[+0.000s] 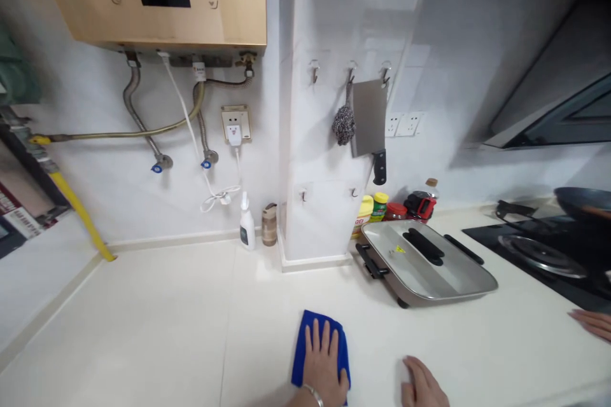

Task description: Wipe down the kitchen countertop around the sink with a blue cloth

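My left hand lies flat on a folded blue cloth, fingers spread, pressing it to the white countertop. A bracelet circles that wrist. To the right, my right hand rests at the counter's near side, partly cut off by the bottom of the view. Its fingers are close together and loosely curled, with nothing visible in them. Beyond it stands an electric pan with a glass lid and black handles.
Another person's hand shows at the right edge. A white spray bottle and a brown bottle stand by the wall. A cleaver and steel scourer hang from hooks. Right of the pan is a gas stove.
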`<state>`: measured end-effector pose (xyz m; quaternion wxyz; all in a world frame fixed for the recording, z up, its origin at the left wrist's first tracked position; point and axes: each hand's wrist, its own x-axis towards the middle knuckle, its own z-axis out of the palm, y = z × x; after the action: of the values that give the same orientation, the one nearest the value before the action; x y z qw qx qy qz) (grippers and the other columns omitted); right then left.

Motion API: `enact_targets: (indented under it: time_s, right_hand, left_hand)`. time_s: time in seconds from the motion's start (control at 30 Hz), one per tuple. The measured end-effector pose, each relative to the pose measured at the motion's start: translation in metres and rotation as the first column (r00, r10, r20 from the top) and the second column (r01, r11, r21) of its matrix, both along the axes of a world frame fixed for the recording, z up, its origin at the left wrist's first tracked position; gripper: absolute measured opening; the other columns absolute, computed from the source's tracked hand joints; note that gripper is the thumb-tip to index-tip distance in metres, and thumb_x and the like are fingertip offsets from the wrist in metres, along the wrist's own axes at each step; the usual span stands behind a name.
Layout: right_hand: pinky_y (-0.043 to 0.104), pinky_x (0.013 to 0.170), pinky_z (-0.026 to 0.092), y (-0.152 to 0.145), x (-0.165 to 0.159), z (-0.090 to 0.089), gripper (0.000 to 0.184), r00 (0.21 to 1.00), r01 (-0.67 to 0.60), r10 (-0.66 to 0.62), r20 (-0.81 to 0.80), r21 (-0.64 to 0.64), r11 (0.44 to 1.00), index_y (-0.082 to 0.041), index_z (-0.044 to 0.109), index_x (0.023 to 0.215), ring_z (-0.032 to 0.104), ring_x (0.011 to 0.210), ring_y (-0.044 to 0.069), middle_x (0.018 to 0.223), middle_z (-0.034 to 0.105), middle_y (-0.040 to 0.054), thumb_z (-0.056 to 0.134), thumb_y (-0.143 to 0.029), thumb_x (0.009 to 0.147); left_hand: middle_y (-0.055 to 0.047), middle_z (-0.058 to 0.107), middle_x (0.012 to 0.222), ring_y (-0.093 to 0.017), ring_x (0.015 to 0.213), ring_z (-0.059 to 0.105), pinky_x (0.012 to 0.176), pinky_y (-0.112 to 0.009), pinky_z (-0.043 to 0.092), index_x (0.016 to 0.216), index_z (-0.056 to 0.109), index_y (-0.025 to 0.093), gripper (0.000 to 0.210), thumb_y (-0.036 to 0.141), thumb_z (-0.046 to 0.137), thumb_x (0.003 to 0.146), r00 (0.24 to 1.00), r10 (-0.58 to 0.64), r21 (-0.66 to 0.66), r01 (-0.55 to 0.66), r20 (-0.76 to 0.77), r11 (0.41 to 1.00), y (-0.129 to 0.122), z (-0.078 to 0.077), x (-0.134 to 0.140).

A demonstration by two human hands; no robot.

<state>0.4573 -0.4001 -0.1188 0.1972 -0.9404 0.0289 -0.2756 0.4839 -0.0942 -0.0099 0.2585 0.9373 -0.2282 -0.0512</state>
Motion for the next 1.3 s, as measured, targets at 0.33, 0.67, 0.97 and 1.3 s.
enact_targets:
  time_s: [0.33,0.67,0.97,1.3]
  right_hand:
    - [0.05,0.111,0.041,0.15,0.015,0.069,0.05,0.938,-0.341,0.343,0.052,-0.055,0.939,-0.014,0.043,0.14,0.038,0.139,0.03,0.146,0.045,0.0171,0.036,-0.022,0.091]
    - [0.065,0.12,0.011,0.242,0.029,0.075,0.064,0.913,-0.345,0.293,-0.285,-0.15,0.927,-0.016,0.036,0.152,0.015,0.148,0.04,0.16,0.025,0.0113,0.043,-0.033,0.091]
    - [0.06,0.12,0.017,0.149,0.06,0.057,0.067,0.975,-0.161,0.124,-0.183,-0.201,0.966,-0.006,0.039,0.148,0.014,0.149,0.038,0.16,0.023,0.0199,0.041,-0.045,0.093]
    - [0.062,0.116,0.014,0.125,0.145,0.074,0.071,0.945,0.158,-0.229,-0.235,-0.285,0.945,0.003,0.038,0.146,0.023,0.143,0.045,0.153,0.029,0.0298,0.035,-0.043,0.091]
  left_hand:
    - [-0.012,0.034,0.159,-0.026,0.15,0.023,0.121,-0.051,0.031,0.15,0.041,0.018,0.056,0.029,0.041,0.095,0.982,0.147,-0.141,-0.129,0.121,0.981,0.085,0.0,0.01]
    - [-0.016,0.035,0.158,-0.036,0.149,0.02,0.121,-0.059,0.016,0.145,0.049,0.013,0.059,0.039,0.042,0.092,0.718,0.631,0.254,-0.695,0.293,0.673,0.223,-0.017,-0.02]
    - [-0.016,0.025,0.163,-0.035,0.151,0.013,0.121,-0.057,0.009,0.152,0.038,0.016,0.062,0.044,0.033,0.096,0.611,0.744,0.297,-0.788,0.27,0.539,0.256,-0.001,0.023]
    - [-0.02,0.028,0.16,-0.037,0.151,0.008,0.119,-0.059,0.014,0.148,0.043,0.01,0.074,0.053,0.026,0.09,0.596,0.698,0.198,-0.798,0.398,0.569,0.255,-0.021,0.029]
